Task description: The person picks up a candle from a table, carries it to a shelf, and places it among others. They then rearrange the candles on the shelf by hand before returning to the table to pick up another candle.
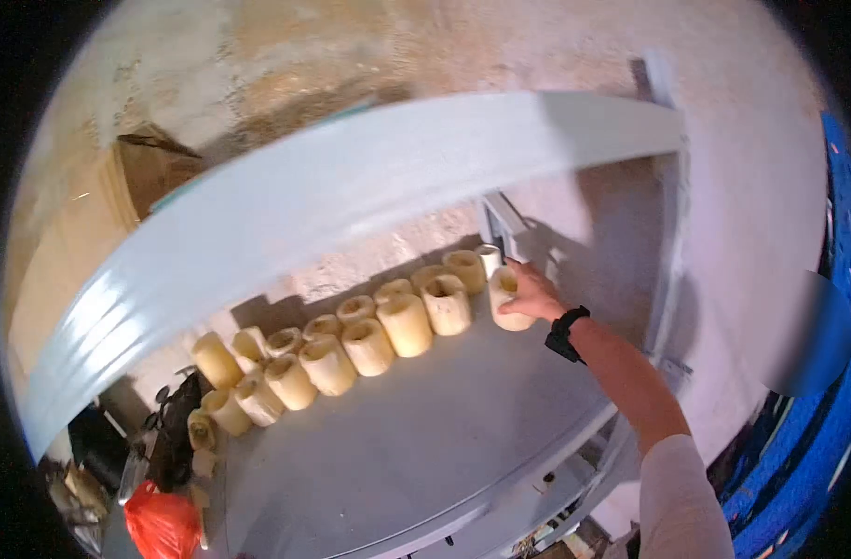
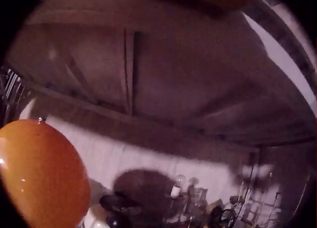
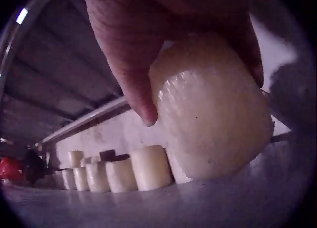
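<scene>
My right hand (image 1: 535, 294) grips a pale yellow, hollow-topped cylinder (image 1: 508, 312) at the right end of a double row on a grey shelf (image 1: 425, 410). In the right wrist view the thumb and fingers of the right hand (image 3: 173, 20) reach down around both sides of the cylinder (image 3: 213, 109), which looks upright and close to the surface. More cylinders (image 3: 150, 168) stand beside it. A dark reddish shape at the top edge of the left wrist view may be part of my left hand; its fingers cannot be made out.
A pale beam (image 1: 351, 177) crosses above the cylinders, with a rough wall (image 1: 397, 56) behind. A red plastic bag (image 1: 163, 522) and dark items lie at the left. Blue material (image 1: 840, 373) hangs at the right. A rounded orange object (image 2: 44, 173) fills the left wrist view's lower left.
</scene>
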Available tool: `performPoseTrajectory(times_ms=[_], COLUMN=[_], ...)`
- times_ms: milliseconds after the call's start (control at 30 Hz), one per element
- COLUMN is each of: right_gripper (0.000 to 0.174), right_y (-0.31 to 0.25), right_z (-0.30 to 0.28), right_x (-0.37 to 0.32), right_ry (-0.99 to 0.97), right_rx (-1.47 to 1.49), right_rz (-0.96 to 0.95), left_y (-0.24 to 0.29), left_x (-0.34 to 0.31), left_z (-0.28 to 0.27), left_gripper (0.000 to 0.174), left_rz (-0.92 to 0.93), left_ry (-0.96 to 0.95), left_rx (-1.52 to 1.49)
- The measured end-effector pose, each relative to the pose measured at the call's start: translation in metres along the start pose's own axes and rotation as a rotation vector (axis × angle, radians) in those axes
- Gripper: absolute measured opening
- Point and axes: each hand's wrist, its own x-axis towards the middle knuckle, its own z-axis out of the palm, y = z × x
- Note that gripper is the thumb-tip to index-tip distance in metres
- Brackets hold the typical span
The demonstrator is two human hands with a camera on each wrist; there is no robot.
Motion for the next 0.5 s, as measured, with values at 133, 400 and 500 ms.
performPoseTrajectory(times_ms=[133,400,500], right_gripper=[0.104,0.1,0.106], right_y=[0.014,0.005,0.056], right_z=[0.023,0.051,0.107], right_x=[0.043,0.076,0.106], right_ry=[-0.154,-0.234,-0.241], right_rx=[-0.031,0.054,0.265], right_rz=[0.08,0.164,0.172], left_y=[0.002,0.005,0.009], left_x=[-0.002,0.001,0.005], left_z=[-0.003,-0.007,-0.006], left_gripper=[0.049,0.051,0.049], left_rz=[-0.071,-0.129,-0.132], left_ry=[-0.074,-0.131,-0.115], left_rx=[-0.032,0.007,-0.021])
